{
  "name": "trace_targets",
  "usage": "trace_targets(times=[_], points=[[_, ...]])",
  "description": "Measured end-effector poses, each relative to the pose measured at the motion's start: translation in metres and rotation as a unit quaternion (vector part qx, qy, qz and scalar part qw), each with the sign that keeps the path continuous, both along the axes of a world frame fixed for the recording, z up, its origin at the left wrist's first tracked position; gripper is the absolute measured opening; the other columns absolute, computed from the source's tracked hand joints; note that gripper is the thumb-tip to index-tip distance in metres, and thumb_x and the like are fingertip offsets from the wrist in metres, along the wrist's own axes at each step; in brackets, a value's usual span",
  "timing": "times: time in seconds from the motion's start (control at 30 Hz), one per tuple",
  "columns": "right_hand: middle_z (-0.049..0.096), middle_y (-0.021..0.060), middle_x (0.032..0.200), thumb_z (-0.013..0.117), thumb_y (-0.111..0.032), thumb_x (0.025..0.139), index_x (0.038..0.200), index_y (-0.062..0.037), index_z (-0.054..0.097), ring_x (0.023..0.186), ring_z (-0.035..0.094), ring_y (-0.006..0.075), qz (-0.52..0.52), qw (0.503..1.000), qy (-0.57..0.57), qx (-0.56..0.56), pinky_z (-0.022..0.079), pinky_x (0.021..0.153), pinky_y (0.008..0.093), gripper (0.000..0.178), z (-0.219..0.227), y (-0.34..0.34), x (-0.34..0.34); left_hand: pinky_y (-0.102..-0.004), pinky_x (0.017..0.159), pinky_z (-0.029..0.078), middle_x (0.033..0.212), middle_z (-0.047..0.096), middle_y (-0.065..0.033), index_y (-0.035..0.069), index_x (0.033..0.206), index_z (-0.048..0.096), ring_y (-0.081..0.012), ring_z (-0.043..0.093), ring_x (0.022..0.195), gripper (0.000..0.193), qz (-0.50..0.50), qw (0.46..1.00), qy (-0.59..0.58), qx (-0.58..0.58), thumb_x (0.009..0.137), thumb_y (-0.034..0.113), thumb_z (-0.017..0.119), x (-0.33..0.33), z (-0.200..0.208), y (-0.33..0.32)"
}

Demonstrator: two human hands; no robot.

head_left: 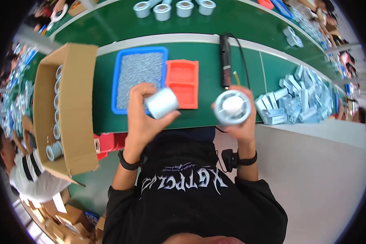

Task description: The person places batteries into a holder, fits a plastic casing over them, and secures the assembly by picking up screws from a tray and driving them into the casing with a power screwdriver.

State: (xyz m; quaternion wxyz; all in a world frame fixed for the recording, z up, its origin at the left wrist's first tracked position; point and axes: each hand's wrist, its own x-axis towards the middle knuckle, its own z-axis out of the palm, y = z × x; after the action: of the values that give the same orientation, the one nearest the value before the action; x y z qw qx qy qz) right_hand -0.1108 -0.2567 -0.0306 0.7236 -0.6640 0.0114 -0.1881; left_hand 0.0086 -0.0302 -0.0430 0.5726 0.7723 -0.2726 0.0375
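My left hand [144,118] is closed round a pale grey-blue plastic cylinder [162,103], tilted on its side above the front corner of a blue tray. Fingers of my right hand [245,118] wrap a round pale grey-blue housing [232,107], its open ringed end with a white centre facing up. Just beyond that hand lies a black electric screwdriver [225,61] with a cable. The blue tray [115,81] is filled with many small metal screws [140,73]. Beside it sits a red two-compartment tray [182,83].
On the left stands a cardboard box [81,110] with several round housings along its inside. A heap of pale grey-blue plastic parts [299,97] covers the right of the green table [207,73]. Several assembled pieces [162,12] lie on the far bench. Other people work at the sides.
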Motion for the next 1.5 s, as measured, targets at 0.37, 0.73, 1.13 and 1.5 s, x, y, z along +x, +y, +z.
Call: trace_targets(times=[0.37,0.73,1.13,1.5], points=[[0.054,0.0128,0.126,0.071,-0.026,0.080,0.138,-0.0056,0.035,0.114,0.057,0.0306,-0.034,0.967,0.035,0.251,0.053,0.089,0.0458,0.071,-0.003,-0.056,0.063,-0.0354,0.083,0.050,0.109,0.057,-0.0109,0.007,0.116,0.063,-0.0265,0.062,0.093,0.052,-0.194,0.977,-0.062,0.061,0.068,0.015,0.082,0.033,-0.010,-0.042],[0.056,0.0142,0.119,0.078,-0.009,0.068,0.120,-0.0124,0.059,0.109,0.056,0.0334,0.099,0.882,0.060,-0.457,0.050,0.091,0.0373,0.056,-0.017,-0.015,0.130,-0.0311,0.072,0.050,0.103,0.057,-0.0128,0.012,0.127,0.055,-0.0236,0.060,0.086,0.037,-0.222,0.910,0.347,-0.045,0.093,0.027,0.058,0.066,-0.028,-0.028],[0.057,0.0124,0.121,0.077,-0.007,0.069,0.117,-0.0110,0.056,0.112,0.056,0.0337,0.125,0.875,0.094,-0.458,0.049,0.092,0.0395,0.052,-0.026,-0.017,0.127,-0.0372,0.077,0.051,0.103,0.059,-0.0126,0.012,0.110,0.064,-0.0305,0.059,0.090,0.040,-0.235,0.962,-0.051,0.130,0.075,0.027,0.075,0.039,-0.009,-0.031],[0.058,0.0129,0.124,0.076,-0.005,0.071,0.119,-0.0101,0.055,0.115,0.055,0.0337,0.123,0.893,0.123,-0.414,0.048,0.095,0.0391,0.053,-0.027,-0.021,0.124,-0.0387,0.081,0.050,0.116,0.054,-0.0111,0.011,0.112,0.061,-0.0302,0.057,0.099,0.045,-0.207,0.964,0.104,0.130,0.070,0.017,0.077,0.046,-0.036,-0.028]])
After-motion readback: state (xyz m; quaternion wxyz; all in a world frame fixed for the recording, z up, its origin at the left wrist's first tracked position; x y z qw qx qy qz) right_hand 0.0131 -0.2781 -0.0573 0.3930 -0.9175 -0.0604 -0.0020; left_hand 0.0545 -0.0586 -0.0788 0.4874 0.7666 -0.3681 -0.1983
